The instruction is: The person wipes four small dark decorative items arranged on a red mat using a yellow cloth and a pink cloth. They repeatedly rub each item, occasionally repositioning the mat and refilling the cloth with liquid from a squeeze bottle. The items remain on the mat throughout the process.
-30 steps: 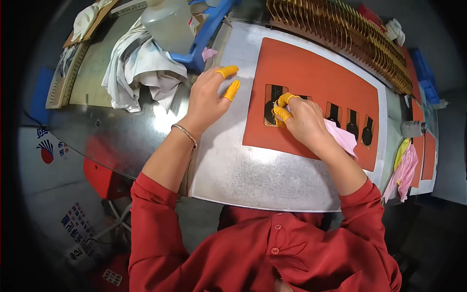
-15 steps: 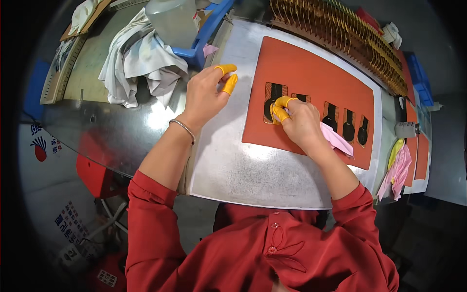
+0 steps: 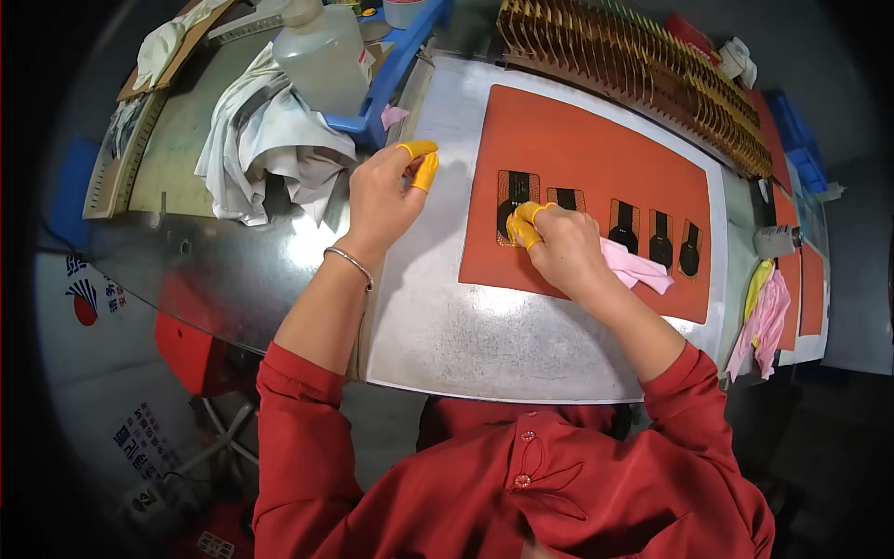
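Note:
My left hand (image 3: 383,197) hovers over the grey metal plate (image 3: 466,345), left of the orange mat (image 3: 596,130). Its thumb and index finger wear yellow finger cots, with their tips brought together; whatever may be between them is too small to see. Over the mat, my right hand (image 3: 566,250), also in yellow cots, bends its fingers down at the lower part of the largest black-and-gold patterned piece (image 3: 518,186). A pink cloth (image 3: 635,265) sticks out from under its palm. Several smaller pieces of the same kind, among them a narrow one (image 3: 689,250), lie in a row to the right.
A slotted rack (image 3: 643,84) of thin upright sheets runs behind the mat. At the left are a white cloth (image 3: 270,140), a translucent bottle (image 3: 321,61) and a blue tray (image 3: 405,74). Another pink cloth (image 3: 768,312) and a small clear bottle (image 3: 778,241) lie at the right.
The whole view has shifted slightly. My left fingertips have come closer together. The pink cloth's loose end has moved a little away from me, while my right hand stays at the largest piece.

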The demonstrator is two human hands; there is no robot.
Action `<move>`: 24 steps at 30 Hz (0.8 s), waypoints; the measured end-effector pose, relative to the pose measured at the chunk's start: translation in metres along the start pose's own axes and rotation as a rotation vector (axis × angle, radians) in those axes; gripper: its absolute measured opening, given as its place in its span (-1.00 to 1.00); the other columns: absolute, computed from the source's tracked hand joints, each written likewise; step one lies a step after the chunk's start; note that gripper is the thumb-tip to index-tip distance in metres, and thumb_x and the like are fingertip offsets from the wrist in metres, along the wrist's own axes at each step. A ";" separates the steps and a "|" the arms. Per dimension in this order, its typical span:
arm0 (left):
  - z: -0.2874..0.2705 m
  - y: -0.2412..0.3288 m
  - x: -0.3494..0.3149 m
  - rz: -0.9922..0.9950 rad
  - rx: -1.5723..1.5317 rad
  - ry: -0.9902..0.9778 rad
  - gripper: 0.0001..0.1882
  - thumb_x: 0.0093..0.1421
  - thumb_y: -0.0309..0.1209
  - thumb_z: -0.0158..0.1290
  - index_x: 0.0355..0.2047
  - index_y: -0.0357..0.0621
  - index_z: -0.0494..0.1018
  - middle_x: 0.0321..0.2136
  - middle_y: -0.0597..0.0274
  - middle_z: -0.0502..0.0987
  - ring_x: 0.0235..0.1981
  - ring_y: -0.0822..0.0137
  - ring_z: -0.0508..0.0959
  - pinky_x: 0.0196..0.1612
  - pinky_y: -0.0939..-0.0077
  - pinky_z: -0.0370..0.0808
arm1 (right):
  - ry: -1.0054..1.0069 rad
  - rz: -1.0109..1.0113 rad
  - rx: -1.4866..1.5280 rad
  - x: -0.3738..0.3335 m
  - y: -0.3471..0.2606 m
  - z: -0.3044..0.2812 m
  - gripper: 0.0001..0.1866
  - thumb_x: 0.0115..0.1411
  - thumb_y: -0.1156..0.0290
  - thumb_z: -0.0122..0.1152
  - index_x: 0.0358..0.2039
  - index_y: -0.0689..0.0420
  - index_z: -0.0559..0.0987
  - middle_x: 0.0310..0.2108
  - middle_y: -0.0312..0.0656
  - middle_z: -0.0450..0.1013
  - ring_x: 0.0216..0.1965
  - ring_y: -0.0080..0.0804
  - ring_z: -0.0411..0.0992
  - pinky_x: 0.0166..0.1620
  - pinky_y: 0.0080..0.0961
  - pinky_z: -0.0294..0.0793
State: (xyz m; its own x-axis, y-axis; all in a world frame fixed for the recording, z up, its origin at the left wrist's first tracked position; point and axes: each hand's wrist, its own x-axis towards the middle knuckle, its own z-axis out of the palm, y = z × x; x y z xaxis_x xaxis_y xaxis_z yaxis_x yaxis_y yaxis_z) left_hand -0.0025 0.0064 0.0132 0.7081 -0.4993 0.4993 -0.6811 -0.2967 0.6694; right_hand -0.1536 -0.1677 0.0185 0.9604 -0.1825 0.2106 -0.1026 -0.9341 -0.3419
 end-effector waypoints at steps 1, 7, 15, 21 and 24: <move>0.001 -0.001 0.001 0.026 0.007 0.016 -0.87 0.03 -0.47 0.11 -0.37 -0.21 0.52 -0.52 0.14 0.52 -0.57 0.27 0.52 -0.48 0.50 0.44 | 0.005 0.008 0.029 -0.001 -0.004 -0.004 -0.86 0.03 0.35 0.18 -0.50 0.16 0.56 -0.58 -0.01 0.45 -0.55 -0.07 0.43 -0.44 -0.19 0.39; 0.002 -0.007 0.002 0.041 -0.011 0.025 -0.88 0.02 -0.46 0.12 -0.41 -0.22 0.51 -0.56 0.13 0.50 -0.62 0.26 0.49 -0.53 0.48 0.41 | -0.005 0.024 -0.037 0.029 0.004 -0.009 -0.82 0.02 0.34 0.18 -0.52 0.21 0.56 -0.56 -0.01 0.45 -0.52 -0.05 0.44 -0.43 -0.19 0.40; -0.001 -0.012 0.008 -0.045 0.002 0.080 -0.88 0.02 -0.43 0.12 -0.44 -0.21 0.51 -0.62 0.15 0.45 -0.66 0.23 0.42 -0.57 0.43 0.34 | -0.019 -0.020 0.019 0.033 0.010 -0.008 -0.82 0.01 0.33 0.19 -0.48 0.19 0.57 -0.59 0.00 0.45 -0.54 -0.07 0.44 -0.43 -0.22 0.41; -0.007 -0.012 0.009 -0.083 0.037 0.142 -0.85 0.03 -0.38 0.12 -0.45 -0.21 0.51 -0.72 0.19 0.37 -0.71 0.26 0.36 -0.60 0.42 0.28 | -0.048 -0.026 0.028 0.035 0.009 -0.011 -0.86 0.03 0.37 0.17 -0.45 0.15 0.58 -0.56 -0.03 0.47 -0.53 -0.11 0.45 -0.42 -0.25 0.42; -0.010 -0.013 0.010 -0.095 0.056 0.156 -0.84 0.04 -0.36 0.13 -0.45 -0.20 0.52 -0.73 0.19 0.36 -0.72 0.27 0.34 -0.61 0.42 0.26 | -0.067 -0.069 0.009 0.030 0.010 -0.009 -0.87 0.03 0.37 0.16 -0.45 0.13 0.59 -0.55 -0.05 0.48 -0.53 -0.12 0.46 -0.42 -0.27 0.42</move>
State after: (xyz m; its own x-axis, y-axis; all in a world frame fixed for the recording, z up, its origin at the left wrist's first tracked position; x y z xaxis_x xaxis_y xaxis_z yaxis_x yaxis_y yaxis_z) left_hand 0.0158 0.0132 0.0148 0.7868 -0.3356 0.5180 -0.6164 -0.3835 0.6877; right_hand -0.1287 -0.1855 0.0295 0.9802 -0.0964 0.1728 -0.0331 -0.9409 -0.3370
